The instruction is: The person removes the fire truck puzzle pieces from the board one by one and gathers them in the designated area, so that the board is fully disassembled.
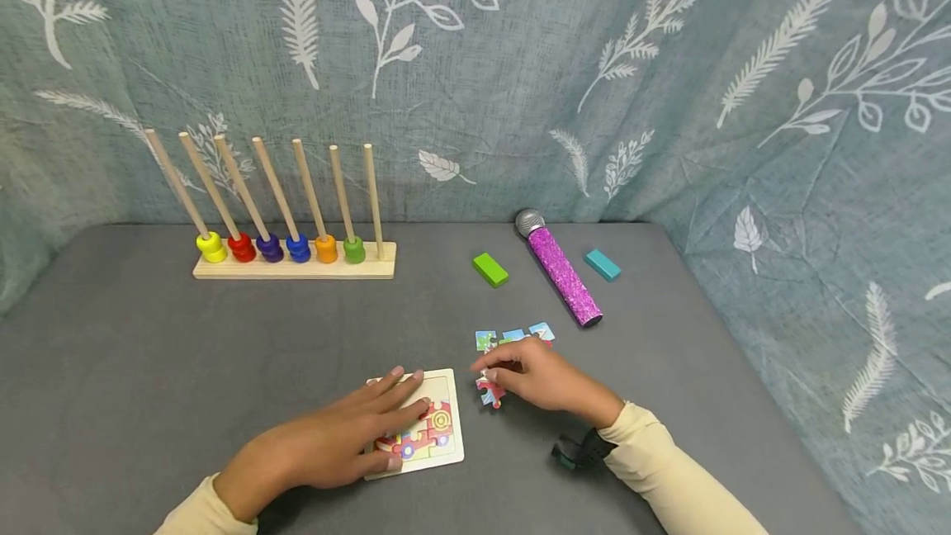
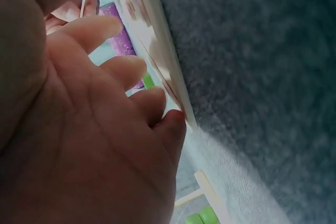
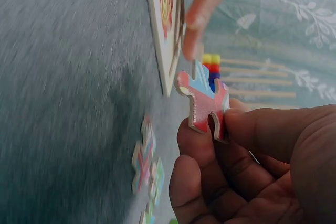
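Observation:
My left hand (image 1: 352, 428) rests with straight, spread fingers over a small square wooden puzzle board (image 1: 451, 436). The board's picture, partly hidden by that hand, has red vehicle parts fitted in its lower area. To the right of the board, my right hand (image 1: 546, 374) pinches a red and light-blue jigsaw piece (image 3: 202, 100) between thumb and fingers, raised off the table in the right wrist view. Loose puzzle pieces (image 1: 485, 340) lie around the right hand, some partly covered by it. In the left wrist view the palm of the left hand (image 2: 105, 119) fills much of the picture.
A wooden peg rack (image 1: 293, 270) with coloured rings stands at the back left. Toward the back right lie a green block (image 1: 490, 269), a glittery purple microphone (image 1: 565, 275) and a teal block (image 1: 603, 265). A patterned cloth (image 1: 475, 106) hangs behind the grey table (image 1: 223, 353).

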Tool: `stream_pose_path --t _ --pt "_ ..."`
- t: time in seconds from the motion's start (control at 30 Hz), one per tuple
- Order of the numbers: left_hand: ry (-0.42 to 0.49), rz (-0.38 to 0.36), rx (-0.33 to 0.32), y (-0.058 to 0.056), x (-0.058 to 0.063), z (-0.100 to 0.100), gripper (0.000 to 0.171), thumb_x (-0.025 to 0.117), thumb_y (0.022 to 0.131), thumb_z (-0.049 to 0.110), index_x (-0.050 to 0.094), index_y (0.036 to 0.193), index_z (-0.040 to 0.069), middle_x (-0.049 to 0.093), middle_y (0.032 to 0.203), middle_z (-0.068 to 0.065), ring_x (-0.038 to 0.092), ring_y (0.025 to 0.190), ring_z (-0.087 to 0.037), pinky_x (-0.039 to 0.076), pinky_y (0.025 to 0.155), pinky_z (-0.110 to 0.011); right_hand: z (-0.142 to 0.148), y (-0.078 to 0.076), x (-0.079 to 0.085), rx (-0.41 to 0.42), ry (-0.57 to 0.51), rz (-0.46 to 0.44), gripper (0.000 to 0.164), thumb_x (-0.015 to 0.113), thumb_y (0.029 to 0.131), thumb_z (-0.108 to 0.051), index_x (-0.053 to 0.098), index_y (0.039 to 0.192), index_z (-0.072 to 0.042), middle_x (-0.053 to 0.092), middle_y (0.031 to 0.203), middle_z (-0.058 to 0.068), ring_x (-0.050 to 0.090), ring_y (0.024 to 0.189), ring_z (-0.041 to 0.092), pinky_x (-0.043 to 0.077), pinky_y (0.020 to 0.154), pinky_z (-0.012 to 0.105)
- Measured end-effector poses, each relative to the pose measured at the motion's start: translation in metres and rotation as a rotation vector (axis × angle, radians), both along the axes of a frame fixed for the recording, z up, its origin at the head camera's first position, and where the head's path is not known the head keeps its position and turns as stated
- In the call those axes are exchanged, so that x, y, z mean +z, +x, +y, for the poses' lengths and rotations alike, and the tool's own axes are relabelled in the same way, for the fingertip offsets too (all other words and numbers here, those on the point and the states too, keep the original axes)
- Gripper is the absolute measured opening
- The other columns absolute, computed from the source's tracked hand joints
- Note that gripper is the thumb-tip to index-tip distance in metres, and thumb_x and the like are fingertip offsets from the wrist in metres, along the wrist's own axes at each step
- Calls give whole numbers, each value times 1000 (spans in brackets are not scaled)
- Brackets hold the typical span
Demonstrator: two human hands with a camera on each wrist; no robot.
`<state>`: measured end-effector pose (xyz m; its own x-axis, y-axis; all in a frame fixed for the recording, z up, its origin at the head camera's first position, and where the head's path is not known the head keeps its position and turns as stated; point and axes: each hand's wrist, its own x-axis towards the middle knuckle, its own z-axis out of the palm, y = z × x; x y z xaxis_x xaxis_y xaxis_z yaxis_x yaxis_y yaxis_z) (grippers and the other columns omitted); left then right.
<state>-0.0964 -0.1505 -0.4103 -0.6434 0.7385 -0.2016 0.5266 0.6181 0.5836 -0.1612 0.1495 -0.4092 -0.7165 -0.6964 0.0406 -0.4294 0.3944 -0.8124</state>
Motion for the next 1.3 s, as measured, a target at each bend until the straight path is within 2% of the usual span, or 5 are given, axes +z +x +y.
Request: stream_pose_path --t 0.23,0.47,0.67,0.97,1.3 --pt "-2 64 -2 -2 -1 1 58 60 96 32 44 148 11 24 159 -8 18 144 -35 25 110 -57 12 -5 4 -25 12 25 21 59 93 3 72 108 2 68 86 0 53 68 3 47 61 21" --pt "1 51 -3 -3 1 2 61 63 95 31 43 147 7 24 159 -8 17 145 -34 24 111 -56 18 -10 4 -79 31 41 20 59 91 5 74 105 2 72 88 2 56 67 3 48 61 20" --pt "-4 43 1 -4 1 1 62 65 94 29 43 147 7 25 159 -7 16 145 -33 23 111 -56 27 -13 3 -115 56 56 19 60 91 4 74 104 1 69 85 0 57 71 5 50 65 24" --pt "-3 73 -11 -2 0 2 61 65 93 27 43 147 8 29 157 -6 18 145 -33 23 112 -54 41 -22 -7 -150 76 49 17 62 90 4 73 102 2 70 89 4 58 73 7 50 65 24" --pt "8 68 0 -3 -2 3 62 65 93 29 43 147 8 29 157 -6 18 145 -33 23 111 -55 42 -21 -10 -210 115 85 18 63 89 2 74 103 0 70 88 1 56 73 8 48 64 24"
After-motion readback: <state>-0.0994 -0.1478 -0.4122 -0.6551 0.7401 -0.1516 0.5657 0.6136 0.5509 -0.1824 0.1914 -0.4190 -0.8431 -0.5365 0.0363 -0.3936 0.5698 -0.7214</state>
